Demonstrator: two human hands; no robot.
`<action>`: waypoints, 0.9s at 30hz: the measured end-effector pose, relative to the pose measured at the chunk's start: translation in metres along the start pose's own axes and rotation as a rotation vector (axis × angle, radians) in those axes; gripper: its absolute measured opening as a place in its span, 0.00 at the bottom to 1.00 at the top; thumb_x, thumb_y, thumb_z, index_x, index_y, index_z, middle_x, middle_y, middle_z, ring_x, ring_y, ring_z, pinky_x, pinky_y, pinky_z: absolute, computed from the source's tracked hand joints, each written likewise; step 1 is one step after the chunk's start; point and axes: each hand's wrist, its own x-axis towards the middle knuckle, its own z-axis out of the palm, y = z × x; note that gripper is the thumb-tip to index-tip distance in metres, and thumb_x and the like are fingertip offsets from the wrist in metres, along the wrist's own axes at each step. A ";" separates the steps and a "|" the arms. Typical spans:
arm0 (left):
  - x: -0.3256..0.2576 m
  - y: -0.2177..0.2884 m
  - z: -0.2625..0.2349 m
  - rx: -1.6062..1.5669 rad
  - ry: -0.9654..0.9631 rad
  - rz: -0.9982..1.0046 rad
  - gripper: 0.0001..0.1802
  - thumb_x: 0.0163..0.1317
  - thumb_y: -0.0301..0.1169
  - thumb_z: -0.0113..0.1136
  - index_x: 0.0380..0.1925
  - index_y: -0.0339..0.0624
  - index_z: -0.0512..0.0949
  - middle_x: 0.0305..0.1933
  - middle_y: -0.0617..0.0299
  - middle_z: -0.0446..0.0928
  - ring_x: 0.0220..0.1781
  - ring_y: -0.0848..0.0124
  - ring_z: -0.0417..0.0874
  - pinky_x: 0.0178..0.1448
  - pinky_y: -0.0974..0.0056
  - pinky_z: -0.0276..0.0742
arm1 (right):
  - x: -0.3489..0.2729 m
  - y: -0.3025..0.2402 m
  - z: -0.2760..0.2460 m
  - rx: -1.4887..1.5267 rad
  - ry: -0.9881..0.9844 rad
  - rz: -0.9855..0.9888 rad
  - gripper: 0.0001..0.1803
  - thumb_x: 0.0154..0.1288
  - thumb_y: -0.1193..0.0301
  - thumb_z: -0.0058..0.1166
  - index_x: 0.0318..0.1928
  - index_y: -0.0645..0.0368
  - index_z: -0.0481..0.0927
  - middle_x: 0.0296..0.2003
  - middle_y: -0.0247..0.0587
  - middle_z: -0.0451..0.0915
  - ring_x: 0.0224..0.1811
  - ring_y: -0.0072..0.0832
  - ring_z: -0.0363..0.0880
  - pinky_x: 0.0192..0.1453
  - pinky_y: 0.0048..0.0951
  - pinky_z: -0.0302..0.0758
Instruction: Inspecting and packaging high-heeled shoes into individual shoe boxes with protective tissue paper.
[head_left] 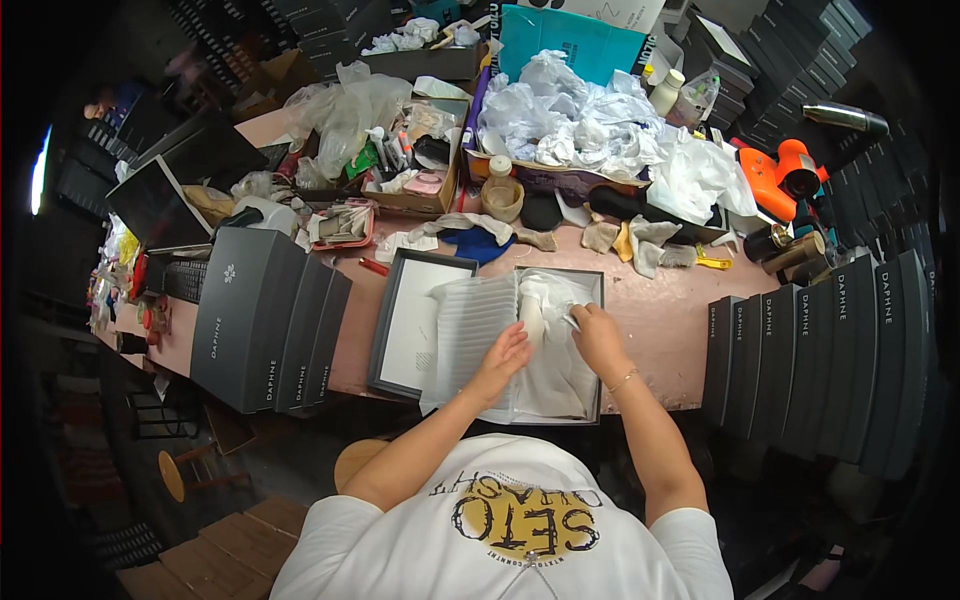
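An open grey shoebox lies in front of me, lined with white tissue paper. In it rests a pale, elongated item, shaped like a shoe and partly hidden by white wrapping. My left hand is at its left side, fingers stretched out and holding nothing. At the box's right side my right hand is closed, thumb and fingers pinched at the edge of the wrapping; a small greyish bit shows at the fingertips, too small to name. A translucent ribbed foam sheet hangs over the left edge, across the box lid.
Dark shoeboxes stand upright at left and right on the pink table. Behind are a carton heaped with crumpled paper, a carton of small items, cloths, a yellow-handled brush and an orange heat-gun-like tool.
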 end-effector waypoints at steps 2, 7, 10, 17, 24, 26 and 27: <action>-0.004 -0.003 0.008 -0.186 -0.039 0.028 0.35 0.62 0.39 0.60 0.66 0.48 0.57 0.63 0.54 0.63 0.62 0.69 0.67 0.63 0.63 0.66 | -0.012 -0.017 -0.011 0.181 0.025 0.049 0.14 0.49 0.76 0.56 0.40 0.61 0.76 0.30 0.49 0.76 0.35 0.48 0.77 0.36 0.43 0.75; 0.002 -0.004 0.020 -0.501 0.058 -0.176 0.28 0.60 0.33 0.60 0.60 0.52 0.64 0.55 0.57 0.72 0.58 0.66 0.72 0.61 0.58 0.69 | -0.039 -0.071 0.031 0.093 -0.193 -0.072 0.20 0.51 0.72 0.59 0.46 0.65 0.73 0.36 0.53 0.77 0.42 0.50 0.77 0.44 0.46 0.74; 0.008 -0.024 -0.016 -0.718 0.159 -0.224 0.15 0.59 0.27 0.56 0.47 0.48 0.70 0.43 0.59 0.75 0.44 0.64 0.79 0.49 0.56 0.78 | -0.058 -0.062 0.000 0.472 0.070 -0.117 0.29 0.54 0.64 0.61 0.53 0.65 0.69 0.40 0.56 0.77 0.46 0.51 0.76 0.48 0.43 0.74; -0.004 0.005 -0.022 -0.956 -0.031 -0.385 0.13 0.59 0.34 0.54 0.43 0.45 0.71 0.35 0.60 0.74 0.31 0.69 0.75 0.35 0.64 0.74 | -0.074 -0.013 0.110 0.041 -0.167 0.128 0.15 0.51 0.68 0.60 0.37 0.63 0.73 0.36 0.52 0.77 0.38 0.48 0.78 0.43 0.44 0.76; -0.017 0.026 -0.014 -0.730 -0.051 -0.342 0.14 0.59 0.38 0.55 0.41 0.42 0.72 0.33 0.60 0.73 0.23 0.73 0.71 0.32 0.66 0.71 | -0.086 0.013 -0.066 0.162 0.159 0.099 0.11 0.50 0.73 0.57 0.34 0.63 0.73 0.31 0.51 0.74 0.35 0.52 0.74 0.36 0.48 0.71; -0.013 0.025 0.002 -0.560 -0.040 -0.397 0.14 0.59 0.38 0.57 0.41 0.43 0.72 0.34 0.59 0.74 0.24 0.73 0.72 0.33 0.66 0.73 | -0.088 0.065 -0.066 -0.237 0.081 0.316 0.11 0.49 0.74 0.58 0.35 0.60 0.74 0.34 0.48 0.75 0.34 0.48 0.75 0.34 0.47 0.71; -0.009 0.024 0.012 -0.463 -0.050 -0.436 0.15 0.59 0.39 0.58 0.41 0.43 0.73 0.35 0.59 0.74 0.24 0.74 0.72 0.33 0.66 0.73 | -0.095 0.102 -0.046 -0.296 -0.008 0.375 0.12 0.49 0.73 0.58 0.37 0.60 0.74 0.35 0.47 0.75 0.35 0.47 0.75 0.36 0.47 0.71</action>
